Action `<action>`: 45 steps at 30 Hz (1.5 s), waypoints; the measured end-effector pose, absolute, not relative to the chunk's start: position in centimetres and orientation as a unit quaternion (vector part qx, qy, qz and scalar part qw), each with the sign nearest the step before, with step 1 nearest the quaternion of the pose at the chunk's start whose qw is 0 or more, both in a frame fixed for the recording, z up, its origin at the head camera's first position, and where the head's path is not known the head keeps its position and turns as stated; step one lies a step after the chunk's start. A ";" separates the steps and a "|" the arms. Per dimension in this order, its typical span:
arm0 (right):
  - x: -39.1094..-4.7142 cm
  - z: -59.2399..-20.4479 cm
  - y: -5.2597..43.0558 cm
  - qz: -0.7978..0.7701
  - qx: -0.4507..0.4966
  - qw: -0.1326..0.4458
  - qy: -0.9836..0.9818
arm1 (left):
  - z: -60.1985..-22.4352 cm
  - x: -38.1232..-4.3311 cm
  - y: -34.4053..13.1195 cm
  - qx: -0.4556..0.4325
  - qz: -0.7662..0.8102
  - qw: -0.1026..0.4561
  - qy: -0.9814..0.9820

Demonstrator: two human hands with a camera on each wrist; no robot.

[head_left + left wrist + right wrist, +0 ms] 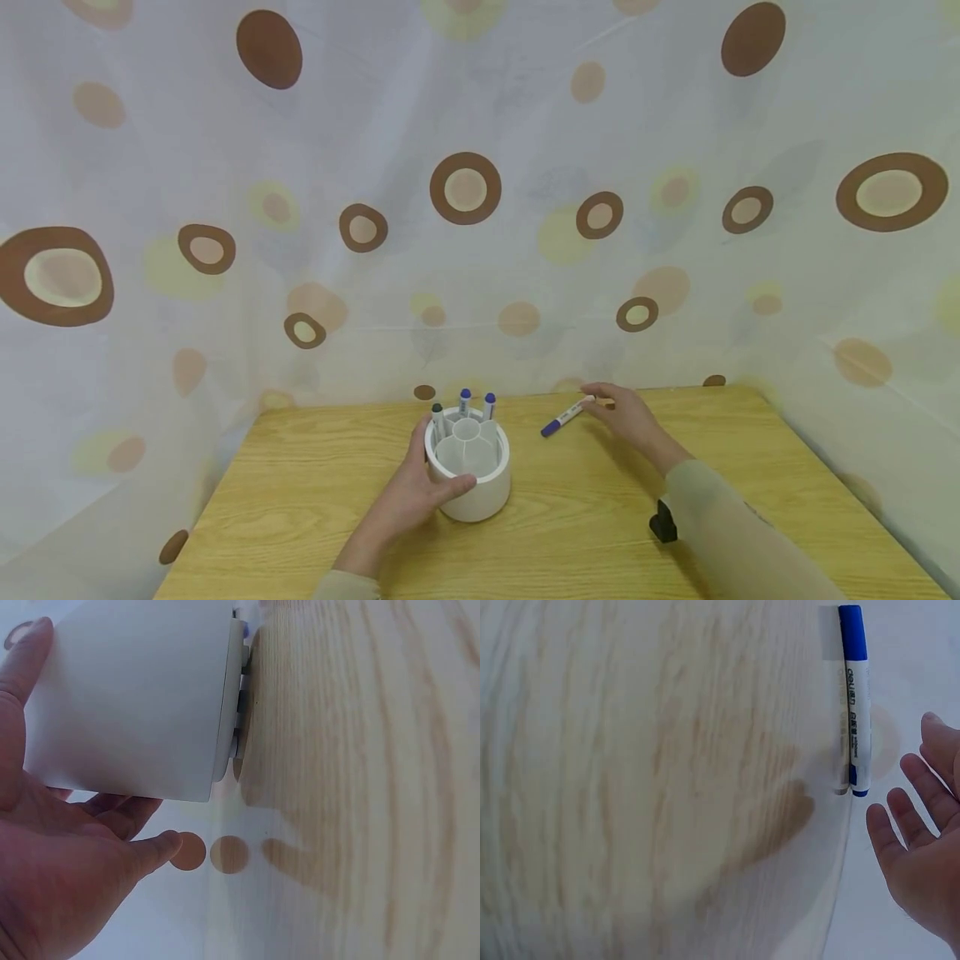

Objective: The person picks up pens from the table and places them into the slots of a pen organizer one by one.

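Note:
My left hand (411, 492) holds a round white pen holder (483, 500) from its left side, thumb along the near rim. In the left wrist view the smooth wall of the holder (139, 697) lies against the palm side, its far side hidden. Two blue-capped markers (489, 407) and a dark-capped marker (438, 417) stand in its rear compartments. To the right, a white marker with a blue cap (567, 416) lies on the table. My right hand (628, 417) hovers at its uncapped-looking end; in the right wrist view the fingers (922, 780) are spread beside the marker (859, 712), apart from it.
The wooden table (315, 500) reaches back to a pale curtain (405, 125) with brown and yellow ovals, which also hangs along both sides. A small black device (663, 522) is worn at the right wrist. The holder's front compartments show no pens.

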State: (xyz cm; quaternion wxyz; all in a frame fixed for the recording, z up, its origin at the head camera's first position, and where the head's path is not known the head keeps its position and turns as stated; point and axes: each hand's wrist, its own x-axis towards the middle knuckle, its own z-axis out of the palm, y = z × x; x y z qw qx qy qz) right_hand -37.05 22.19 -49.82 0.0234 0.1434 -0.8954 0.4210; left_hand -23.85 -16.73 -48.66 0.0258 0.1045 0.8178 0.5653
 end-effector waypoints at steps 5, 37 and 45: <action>-37.5 -50.4 22.4 0.415 0.146 0.017 -0.898 | -48.7 -23.8 -16.9 0.107 0.562 0.026 0.819; -38.1 -51.0 22.8 0.376 0.203 0.008 -0.904 | -48.7 -24.1 -16.9 0.102 0.555 0.034 0.825; -38.3 -51.8 23.2 0.350 0.200 0.043 -0.914 | -48.9 -24.1 -16.9 0.099 0.552 0.037 0.827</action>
